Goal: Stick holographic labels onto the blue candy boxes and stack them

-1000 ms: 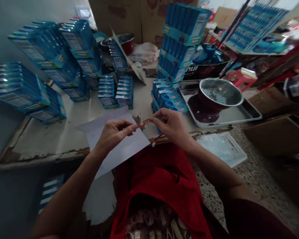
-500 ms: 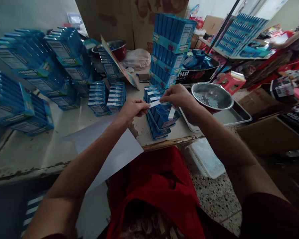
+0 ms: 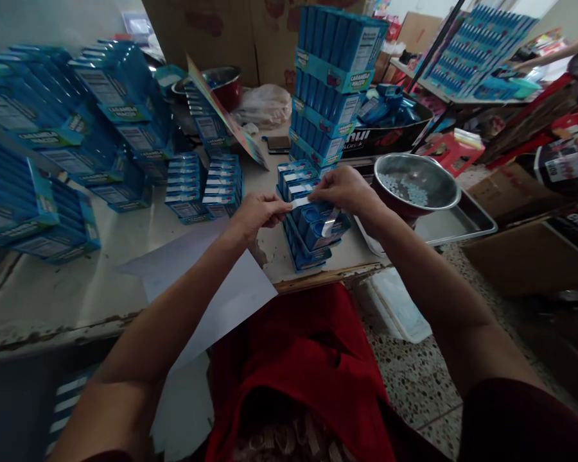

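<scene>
A short white strip point(image 3: 300, 202), like tape or a label, is stretched between my two hands. My left hand point(image 3: 259, 213) pinches its left end between thumb and fingers. My right hand point(image 3: 345, 188) pinches the other end, and a shiny tail of the strip hangs below it. Just under the strip stands a low stack of blue candy boxes point(image 3: 314, 226) in trays at the table's edge. Several boxes there have white patches on top. Left of my left hand are two small rows of blue boxes point(image 3: 223, 187) with white labels.
Tall stacks of blue boxes stand at the left point(image 3: 120, 96) and behind my hands point(image 3: 334, 77). A metal bowl point(image 3: 417, 183) of pale blue pieces rests by a metal tray point(image 3: 443, 231) at the right. White paper point(image 3: 231, 298) overhangs the table edge. A red stool point(image 3: 455, 151) stands beyond.
My view has shifted slightly. My hands have come a little closer together, so the strip between them looks shorter. Its hanging tail has curled. Both hands keep their pinch.
</scene>
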Action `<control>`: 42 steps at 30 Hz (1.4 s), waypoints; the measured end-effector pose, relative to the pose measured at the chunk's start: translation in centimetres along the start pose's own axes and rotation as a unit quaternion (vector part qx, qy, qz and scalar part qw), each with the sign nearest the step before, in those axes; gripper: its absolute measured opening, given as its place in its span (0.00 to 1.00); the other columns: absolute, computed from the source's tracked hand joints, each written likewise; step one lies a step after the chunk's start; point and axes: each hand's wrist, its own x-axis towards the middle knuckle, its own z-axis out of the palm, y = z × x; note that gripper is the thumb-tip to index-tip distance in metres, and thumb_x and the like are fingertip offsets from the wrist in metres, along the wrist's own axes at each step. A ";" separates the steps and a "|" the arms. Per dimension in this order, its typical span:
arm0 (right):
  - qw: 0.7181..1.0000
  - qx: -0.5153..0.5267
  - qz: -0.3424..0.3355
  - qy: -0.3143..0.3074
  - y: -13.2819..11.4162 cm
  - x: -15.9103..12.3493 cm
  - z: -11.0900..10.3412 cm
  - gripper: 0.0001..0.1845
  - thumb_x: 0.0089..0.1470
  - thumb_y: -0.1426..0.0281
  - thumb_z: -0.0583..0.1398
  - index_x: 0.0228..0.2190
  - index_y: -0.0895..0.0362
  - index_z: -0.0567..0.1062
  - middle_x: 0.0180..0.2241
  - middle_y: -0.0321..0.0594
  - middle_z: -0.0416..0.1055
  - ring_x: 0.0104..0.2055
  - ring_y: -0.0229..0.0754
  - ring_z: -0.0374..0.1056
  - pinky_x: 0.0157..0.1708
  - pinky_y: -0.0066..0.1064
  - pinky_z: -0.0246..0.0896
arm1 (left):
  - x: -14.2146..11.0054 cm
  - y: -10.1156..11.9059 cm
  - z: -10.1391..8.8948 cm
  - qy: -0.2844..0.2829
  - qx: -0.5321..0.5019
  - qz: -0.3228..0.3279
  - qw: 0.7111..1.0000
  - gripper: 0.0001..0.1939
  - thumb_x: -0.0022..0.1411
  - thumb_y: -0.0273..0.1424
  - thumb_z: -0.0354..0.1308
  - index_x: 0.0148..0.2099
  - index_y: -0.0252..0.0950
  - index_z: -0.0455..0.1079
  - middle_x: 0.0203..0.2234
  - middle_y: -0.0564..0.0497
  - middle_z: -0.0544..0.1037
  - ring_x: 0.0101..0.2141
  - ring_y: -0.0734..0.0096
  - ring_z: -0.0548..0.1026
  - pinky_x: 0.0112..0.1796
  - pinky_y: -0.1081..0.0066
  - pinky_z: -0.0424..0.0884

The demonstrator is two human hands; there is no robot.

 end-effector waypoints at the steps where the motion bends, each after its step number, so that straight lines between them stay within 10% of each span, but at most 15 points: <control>1: 1.000 -0.006 0.003 0.006 0.1 0.2 -0.2 0.20 0.37 0.69 0.81 0.24 0.56 0.76 0.17 0.33 0.63 0.25 0.38 0.62 0.24 0.31 0.49 | 0.2 -0.3 0.1 -0.003 -0.010 -0.011 1.000 0.21 0.41 0.44 0.81 0.26 0.37 0.75 0.20 0.50 0.76 0.22 0.75 0.67 0.25 0.71 0.60; 7: 0.986 0.001 0.141 -0.083 0.1 1.1 -0.7 0.30 0.38 0.63 0.83 0.19 0.51 0.67 0.15 0.31 0.59 0.23 0.38 0.55 0.23 0.33 0.45 | 1.3 -2.4 0.6 -0.044 -0.091 -0.076 0.992 0.29 0.37 0.49 0.84 0.30 0.36 0.77 0.24 0.49 0.79 0.23 0.75 0.70 0.26 0.73 0.66; 12: 0.983 0.051 0.174 -0.042 -0.2 1.0 -1.0 0.30 0.37 0.68 0.84 0.20 0.52 0.67 0.16 0.29 0.56 0.21 0.34 0.51 0.22 0.32 0.43 | 2.0 -3.7 0.7 -0.075 -0.105 -0.153 0.980 0.27 0.42 0.47 0.84 0.29 0.35 0.74 0.23 0.50 0.77 0.20 0.78 0.67 0.24 0.75 0.63; 17: 0.996 0.057 0.031 0.054 -1.0 -0.1 -2.6 0.21 0.49 0.62 0.79 0.28 0.54 0.73 0.21 0.32 0.61 0.27 0.36 0.58 0.26 0.31 0.50 | -1.3 -3.0 0.8 0.123 0.041 0.093 0.987 0.22 0.57 0.48 0.76 0.30 0.38 0.73 0.24 0.51 0.77 0.27 0.72 0.71 0.29 0.72 0.65; 21: 0.996 0.040 -0.011 0.082 -2.6 -1.1 -2.6 0.19 0.55 0.57 0.75 0.33 0.54 0.75 0.25 0.34 0.63 0.30 0.38 0.61 0.28 0.31 0.53 | -5.2 -0.4 2.4 0.120 0.077 0.224 0.964 0.21 0.62 0.51 0.72 0.42 0.38 0.78 0.28 0.51 0.78 0.29 0.69 0.73 0.32 0.69 0.66; 27: 0.994 0.050 -0.025 0.089 -4.3 -1.1 -1.7 0.21 0.58 0.53 0.74 0.34 0.55 0.76 0.25 0.34 0.61 0.30 0.36 0.60 0.28 0.30 0.53 | -6.1 1.4 5.0 0.070 0.098 0.219 0.968 0.22 0.54 0.49 0.78 0.40 0.38 0.82 0.27 0.51 0.79 0.30 0.68 0.73 0.32 0.68 0.65; 33: 0.992 0.120 0.008 0.050 -5.1 -2.9 -2.4 0.24 0.60 0.49 0.72 0.32 0.54 0.74 0.23 0.33 0.64 0.27 0.35 0.62 0.26 0.29 0.53 | -6.0 0.7 3.6 0.032 0.017 0.210 0.977 0.18 0.60 0.49 0.73 0.33 0.40 0.79 0.21 0.54 0.71 0.24 0.71 0.65 0.28 0.67 0.60; 42: 0.986 0.160 0.017 0.052 -4.6 -5.4 -2.2 0.22 0.43 0.70 0.78 0.35 0.54 0.74 0.26 0.36 0.74 0.31 0.42 0.72 0.30 0.33 0.62 | -6.0 1.5 1.6 -0.001 0.008 0.154 0.988 0.17 0.55 0.45 0.72 0.28 0.40 0.74 0.17 0.55 0.63 0.21 0.73 0.61 0.26 0.67 0.55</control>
